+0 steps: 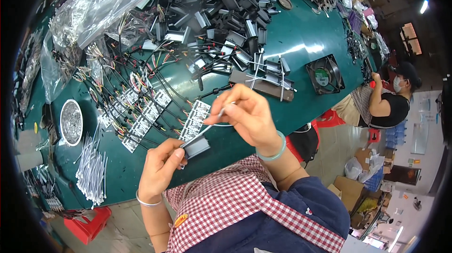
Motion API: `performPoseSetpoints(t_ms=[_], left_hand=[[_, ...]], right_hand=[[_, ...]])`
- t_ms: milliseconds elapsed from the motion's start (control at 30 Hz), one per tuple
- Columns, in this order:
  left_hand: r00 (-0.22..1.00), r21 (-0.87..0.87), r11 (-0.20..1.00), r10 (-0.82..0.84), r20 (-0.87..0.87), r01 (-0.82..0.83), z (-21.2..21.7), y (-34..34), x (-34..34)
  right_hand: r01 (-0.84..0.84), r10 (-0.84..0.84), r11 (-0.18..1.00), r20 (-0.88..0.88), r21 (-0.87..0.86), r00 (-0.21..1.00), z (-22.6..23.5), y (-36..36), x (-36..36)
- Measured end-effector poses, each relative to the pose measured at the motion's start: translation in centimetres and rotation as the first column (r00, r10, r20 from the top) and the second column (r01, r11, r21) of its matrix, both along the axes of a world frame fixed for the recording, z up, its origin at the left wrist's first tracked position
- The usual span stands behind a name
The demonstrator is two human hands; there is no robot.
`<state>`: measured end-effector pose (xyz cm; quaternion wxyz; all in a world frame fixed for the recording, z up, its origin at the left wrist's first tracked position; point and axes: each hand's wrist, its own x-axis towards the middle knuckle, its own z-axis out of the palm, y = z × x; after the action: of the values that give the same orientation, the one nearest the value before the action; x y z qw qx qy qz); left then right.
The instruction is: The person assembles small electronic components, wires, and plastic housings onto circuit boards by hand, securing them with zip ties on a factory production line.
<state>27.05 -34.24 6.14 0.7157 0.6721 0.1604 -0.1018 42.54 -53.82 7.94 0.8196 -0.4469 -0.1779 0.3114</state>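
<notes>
Low over the table's near edge, my left hand (157,166) is closed on a short grey metal channel piece (197,146), thumb on its upper left end. My right hand (252,116) is raised to its right, pinching a thin white cable tie (205,130) between thumb and fingertips. The tie slants down to the channel piece; whether it loops around it is hidden. Just behind lies a white circuit board strip (195,117) with wires. More wired boards (149,114) lie to the left, with a bundle of white cable ties (92,173) nearer me.
A large heap of dark channel pieces (230,3) covers the table's far middle. A brown bar (263,85) with tied pieces lies before it, and a black fan (325,75) to the right. A metal bowl (61,121) and plastic bags (101,5) stand left. Another person (386,107) sits far right.
</notes>
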Motion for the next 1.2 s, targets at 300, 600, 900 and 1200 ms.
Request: performPoseSetpoints(t_ms=[300, 600, 900, 1200], left_hand=[[0.830, 0.728, 0.422, 0.411, 0.377, -0.540, -1.4, 3.3, -2.9], [0.883, 0.979, -0.060, 0.423, 0.204, -0.197, -6.5, 10.4, -8.7], [0.811, 0.946, -0.051, 0.501, 0.303, -0.322, -5.5, 10.2, -9.8], [0.724, 0.871, -0.076, 0.523, 0.449, -0.485, -4.6, 9.2, -9.2]], right_hand=[[0.747, 0.070, 0.641, 0.983, -0.176, 0.171, 2.7, -6.4, 7.4], [0.719, 0.251, 0.574, 0.920, -0.392, 0.301, -2.3, -7.1, 9.3], [0.792, 0.212, 0.222, 0.821, -0.569, 0.531, -6.0, -6.3, 22.4], [0.847, 0.011, 0.240, 0.874, -0.474, 0.486, -7.2, -9.6, 25.9]])
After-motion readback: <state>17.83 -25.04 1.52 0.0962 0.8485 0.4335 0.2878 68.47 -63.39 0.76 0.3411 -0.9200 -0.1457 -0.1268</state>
